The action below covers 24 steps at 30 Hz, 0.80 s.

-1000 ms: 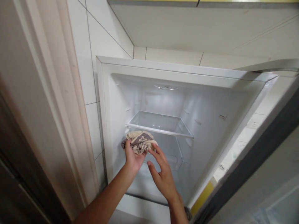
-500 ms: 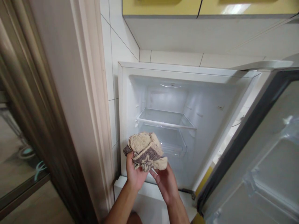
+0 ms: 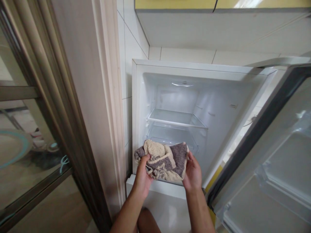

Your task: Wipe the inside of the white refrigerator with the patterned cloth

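A beige and grey-brown towel point(image 3: 165, 161), bunched on its left and spread flatter on its right, is held up between my two hands. My left hand point(image 3: 143, 174) grips the bunched end, thumb on top and the other fingers underneath. At the right edge, my right hand point(image 3: 193, 171) pinches the towel's corner, with some fingers hidden behind it. Just behind the towel stands the white refrigerator point(image 3: 220, 94), its compartment open. Inside it, a glass shelf point(image 3: 176, 118) spans the upper part, and a lower shelf is partly covered by the towel.
The refrigerator door point(image 3: 274, 155) is swung wide on the right, with clear door bins. Yellow cabinets point(image 3: 175, 4) hang overhead. A pale door frame point(image 3: 107, 106) and a brown metal-framed glass door point(image 3: 73, 129) rise at the left. Below sits a lower white front point(image 3: 170, 207).
My right hand has moved right, pulling one side of the towel outward so a grey-brown part now shows. My left hand keeps its hold. The view has shifted slightly.
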Motion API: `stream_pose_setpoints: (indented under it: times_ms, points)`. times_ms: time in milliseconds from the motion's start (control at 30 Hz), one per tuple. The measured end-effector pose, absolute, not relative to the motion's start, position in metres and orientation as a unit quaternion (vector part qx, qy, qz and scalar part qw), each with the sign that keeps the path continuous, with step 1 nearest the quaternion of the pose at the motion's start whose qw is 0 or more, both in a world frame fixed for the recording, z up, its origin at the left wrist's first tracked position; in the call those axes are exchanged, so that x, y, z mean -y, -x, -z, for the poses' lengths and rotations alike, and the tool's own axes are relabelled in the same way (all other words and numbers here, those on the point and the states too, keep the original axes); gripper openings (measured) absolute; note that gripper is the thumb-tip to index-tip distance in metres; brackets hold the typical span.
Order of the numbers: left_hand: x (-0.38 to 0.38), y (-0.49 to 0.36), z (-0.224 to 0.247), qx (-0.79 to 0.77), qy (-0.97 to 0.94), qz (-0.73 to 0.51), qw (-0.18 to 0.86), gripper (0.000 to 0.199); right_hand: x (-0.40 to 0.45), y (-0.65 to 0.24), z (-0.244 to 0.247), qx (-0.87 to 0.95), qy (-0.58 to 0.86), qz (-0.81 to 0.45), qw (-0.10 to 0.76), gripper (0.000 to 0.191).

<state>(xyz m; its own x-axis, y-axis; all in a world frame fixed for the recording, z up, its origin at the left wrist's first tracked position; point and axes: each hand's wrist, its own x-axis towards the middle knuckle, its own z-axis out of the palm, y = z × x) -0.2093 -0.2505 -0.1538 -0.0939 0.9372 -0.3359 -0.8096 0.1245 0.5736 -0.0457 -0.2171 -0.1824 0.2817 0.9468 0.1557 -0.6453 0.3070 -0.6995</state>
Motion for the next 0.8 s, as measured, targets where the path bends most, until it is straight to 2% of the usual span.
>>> stream_pose_setpoints:
  times_ms: [100,167,267,367,433,500,600,700,800]
  points:
    - [0.247,0.206,0.154,-0.351,-0.106,-0.659,0.657,0.027,0.219,0.041,0.164,0.353,0.274,-0.424,0.788,0.041]
    - [0.243,0.201,0.156,-0.344,-0.115,-0.664,0.654,0.028,0.224,0.047,0.156,0.435,0.295,-0.353,0.774,0.036]
    - [0.238,0.191,0.162,-0.336,-0.119,-0.675,0.646,0.026,0.233,0.061,0.151,0.591,0.303,-0.259,0.701,0.033]
    - [0.237,0.183,0.168,-0.313,-0.116,-0.700,0.631,0.023,0.237,0.074,0.153,0.722,0.264,-0.197,0.609,0.041]
    - [0.237,0.181,0.171,-0.285,-0.103,-0.708,0.637,0.018,0.239,0.079,0.154,0.761,0.242,-0.207,0.565,0.046]
    - [0.238,0.182,0.174,-0.266,-0.080,-0.696,0.662,0.016,0.242,0.080,0.152,0.751,0.228,-0.288,0.549,0.049]
    - [0.238,0.186,0.177,-0.257,-0.031,-0.674,0.692,0.019,0.245,0.073,0.148,0.673,0.223,-0.378,0.596,0.044]
    - [0.237,0.187,0.180,-0.249,0.008,-0.693,0.677,0.025,0.238,0.057,0.147,0.615,0.278,-0.293,0.677,0.037]
    - [0.236,0.182,0.186,-0.241,-0.015,-0.714,0.657,0.032,0.228,0.045,0.151,0.635,0.367,-0.245,0.634,0.039]
